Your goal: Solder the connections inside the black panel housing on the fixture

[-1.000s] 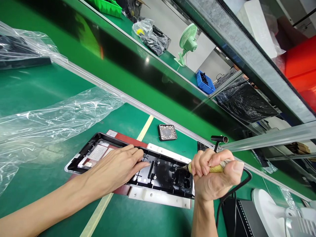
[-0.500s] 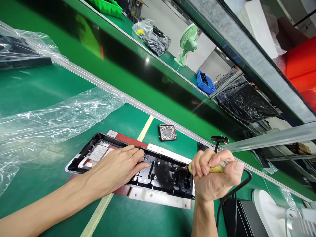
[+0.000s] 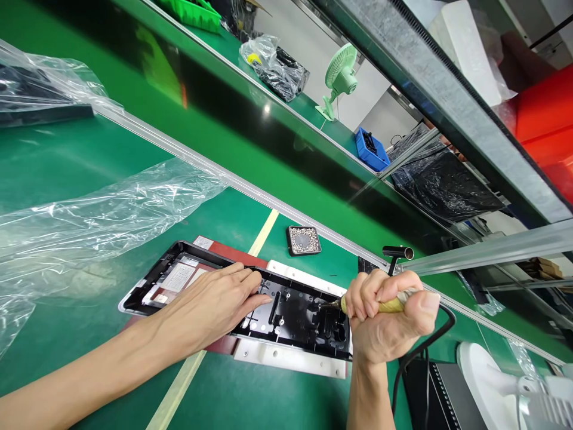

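Observation:
A long black plastic housing (image 3: 295,319) lies across white fixture strips (image 3: 290,358) and a reddish-brown board (image 3: 222,344). My left hand (image 3: 219,298) rests flat over its middle, fingers extended and thumb pointing right, holding nothing. My right hand (image 3: 389,316) is wrapped round the yellowish handle of a corded tool (image 3: 392,306). The tool's thin metal tip points left, into the right part of the housing; its exact contact point is too small to make out. Labels (image 3: 176,278) show at the housing's left end.
Small metal parts fill a square dish (image 3: 304,240) behind the housing. Clear plastic film (image 3: 111,209) covers the left side. A metal rail (image 3: 313,232) runs diagonally behind. At lower right are a black cable (image 3: 416,347), a black ridged object (image 3: 447,394) and a white fan (image 3: 487,388).

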`<state>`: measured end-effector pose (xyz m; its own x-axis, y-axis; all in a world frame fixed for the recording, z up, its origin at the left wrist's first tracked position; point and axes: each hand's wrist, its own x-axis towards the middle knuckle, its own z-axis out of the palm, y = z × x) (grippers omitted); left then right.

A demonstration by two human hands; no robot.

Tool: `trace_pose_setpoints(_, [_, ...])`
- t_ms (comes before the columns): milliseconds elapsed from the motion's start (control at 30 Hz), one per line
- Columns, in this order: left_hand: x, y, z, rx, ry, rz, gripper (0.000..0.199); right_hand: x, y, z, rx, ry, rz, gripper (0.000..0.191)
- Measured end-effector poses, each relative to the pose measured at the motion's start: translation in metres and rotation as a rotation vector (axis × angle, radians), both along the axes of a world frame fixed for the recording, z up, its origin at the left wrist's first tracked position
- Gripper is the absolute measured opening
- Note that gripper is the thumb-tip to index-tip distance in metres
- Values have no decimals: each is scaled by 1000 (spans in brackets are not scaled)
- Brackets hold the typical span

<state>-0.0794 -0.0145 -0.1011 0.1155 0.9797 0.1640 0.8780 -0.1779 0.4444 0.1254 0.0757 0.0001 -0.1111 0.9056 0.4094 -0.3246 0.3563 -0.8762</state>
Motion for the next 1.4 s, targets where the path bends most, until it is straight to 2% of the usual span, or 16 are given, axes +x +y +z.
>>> trace_pose_setpoints(1200, [0,0,1,-37,7,1,39,-1,2,-3,16,22,40,43])
trace_pose_setpoints(1400, [0,0,-2,37,22,-7,39,1,1,-3,12,24,38,43])
